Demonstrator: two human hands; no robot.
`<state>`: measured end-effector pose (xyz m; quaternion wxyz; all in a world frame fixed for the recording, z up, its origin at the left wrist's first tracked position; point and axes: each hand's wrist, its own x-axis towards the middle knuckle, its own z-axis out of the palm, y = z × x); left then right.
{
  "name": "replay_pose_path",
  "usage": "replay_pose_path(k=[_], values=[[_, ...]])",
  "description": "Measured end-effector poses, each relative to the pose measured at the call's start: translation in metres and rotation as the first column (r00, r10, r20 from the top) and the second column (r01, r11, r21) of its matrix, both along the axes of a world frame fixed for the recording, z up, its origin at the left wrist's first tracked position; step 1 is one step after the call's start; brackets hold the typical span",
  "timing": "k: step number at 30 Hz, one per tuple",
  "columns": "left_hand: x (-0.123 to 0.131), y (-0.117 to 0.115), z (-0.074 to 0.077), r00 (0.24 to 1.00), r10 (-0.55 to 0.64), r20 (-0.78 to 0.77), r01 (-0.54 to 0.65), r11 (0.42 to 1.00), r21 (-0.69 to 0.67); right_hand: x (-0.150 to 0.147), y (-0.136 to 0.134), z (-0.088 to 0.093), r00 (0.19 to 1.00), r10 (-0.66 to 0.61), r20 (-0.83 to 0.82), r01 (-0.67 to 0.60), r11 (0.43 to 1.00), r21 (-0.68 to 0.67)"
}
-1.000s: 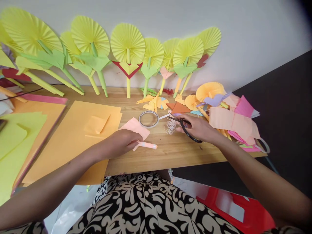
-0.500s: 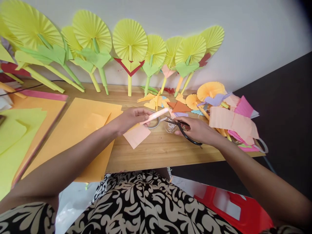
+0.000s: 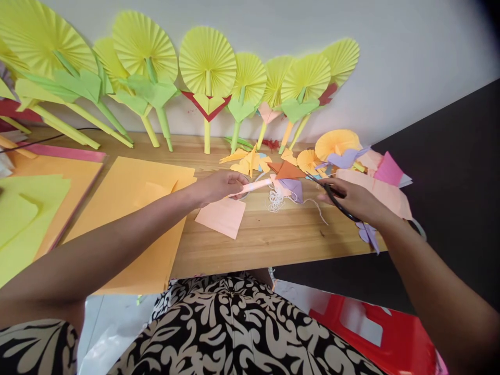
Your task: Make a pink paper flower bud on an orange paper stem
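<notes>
My left hand (image 3: 219,187) is closed round one end of a pale pink paper tube (image 3: 258,185), which points to the right. Partly hidden beneath those fingers is a roll of tape (image 3: 245,196). A pink paper square (image 3: 222,217) lies on the table just below this hand. My right hand (image 3: 351,198) grips black-handled scissors (image 3: 339,202), their blades pointing left toward a brown-orange folded paper (image 3: 288,170). Between the hands lie a tangle of white string (image 3: 276,200) and a purple paper piece (image 3: 294,189).
Yellow pleated paper fans (image 3: 208,61) on paper stems lean along the wall. Large orange sheets (image 3: 121,208) cover the table's left part. Paper scraps and an orange fan (image 3: 338,145) are heaped at right. A red plastic stool (image 3: 375,328) stands below the table edge.
My right hand has moved right with the scissors, away from the paper tube. The pink square has turned slightly. A purple paper piece now shows at the table's right front edge.
</notes>
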<state>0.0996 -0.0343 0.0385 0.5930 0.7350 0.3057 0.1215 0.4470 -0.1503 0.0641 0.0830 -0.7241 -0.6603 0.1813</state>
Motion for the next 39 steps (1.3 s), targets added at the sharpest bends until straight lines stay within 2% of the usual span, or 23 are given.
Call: replay_pose_path(k=[2, 3, 6, 8, 11, 13, 16, 18, 20, 23, 26, 31, 34, 36, 37, 39], values=[[-0.003, 0.003, -0.003, 0.998, -0.032, 0.050, 0.031, 0.999, 0.013, -0.001, -0.010, 0.003, 1.000, 0.013, 0.003, -0.013, 0.997, -0.080], [-0.004, 0.005, -0.005, 0.997, -0.018, 0.073, 0.019, 1.000, -0.003, -0.005, -0.015, 0.003, 0.998, 0.059, 0.006, -0.058, 0.990, -0.131], [-0.010, 0.011, -0.003, 0.981, 0.137, 0.140, -0.118, 0.983, -0.141, -0.024, -0.024, -0.004, 0.953, 0.299, 0.050, -0.282, 0.936, -0.210], [-0.015, 0.012, 0.004, 0.948, 0.245, 0.205, -0.188, 0.947, -0.261, -0.036, -0.024, -0.007, 0.908, 0.408, 0.100, -0.382, 0.901, -0.208], [-0.027, 0.008, 0.019, 0.902, 0.328, 0.280, -0.209, 0.901, -0.380, -0.048, -0.017, -0.001, 0.870, 0.470, 0.150, -0.449, 0.880, -0.154], [-0.035, 0.003, 0.024, 0.885, 0.364, 0.292, -0.224, 0.881, -0.417, -0.058, -0.009, 0.007, 0.878, 0.448, 0.166, -0.441, 0.894, -0.080], [-0.043, -0.006, 0.022, 0.852, 0.422, 0.311, -0.251, 0.849, -0.465, -0.086, 0.012, 0.010, 0.939, 0.295, 0.177, -0.301, 0.954, 0.008], [-0.045, -0.010, 0.015, 0.822, 0.460, 0.336, -0.257, 0.826, -0.502, -0.112, 0.030, 0.001, 0.957, 0.213, 0.197, -0.210, 0.977, -0.033], [-0.045, -0.013, 0.008, 0.788, 0.488, 0.374, -0.254, 0.812, -0.525, -0.136, 0.048, -0.015, 0.945, 0.197, 0.260, -0.183, 0.980, -0.077], [-0.048, -0.014, 0.001, 0.732, 0.525, 0.434, -0.263, 0.805, -0.531, -0.160, 0.071, -0.039, 0.934, 0.086, 0.348, -0.078, 0.996, -0.037], [-0.052, -0.015, -0.005, 0.679, 0.566, 0.467, -0.278, 0.787, -0.550, -0.167, 0.081, -0.051, 0.928, 0.014, 0.373, -0.016, 1.000, 0.002], [-0.057, -0.019, -0.009, 0.644, 0.623, 0.444, -0.279, 0.732, -0.622, -0.160, 0.080, -0.049, 0.930, 0.004, 0.367, -0.005, 1.000, 0.001], [-0.057, -0.021, -0.009, 0.652, 0.625, 0.429, -0.273, 0.721, -0.637, -0.153, 0.076, -0.049, 0.975, -0.060, 0.214, 0.042, 0.995, 0.089], [-0.057, -0.021, -0.008, 0.654, 0.621, 0.432, -0.279, 0.729, -0.625, -0.147, 0.073, -0.051, 0.995, -0.090, -0.043, 0.096, 0.979, 0.180], [-0.057, -0.021, -0.008, 0.651, 0.624, 0.433, -0.288, 0.730, -0.620, -0.144, 0.072, -0.052, 0.976, -0.077, -0.205, 0.121, 0.970, 0.209], [-0.057, -0.020, -0.008, 0.639, 0.634, 0.437, -0.306, 0.730, -0.612, -0.140, 0.072, -0.053, 0.851, -0.018, -0.525, 0.161, 0.960, 0.229]])
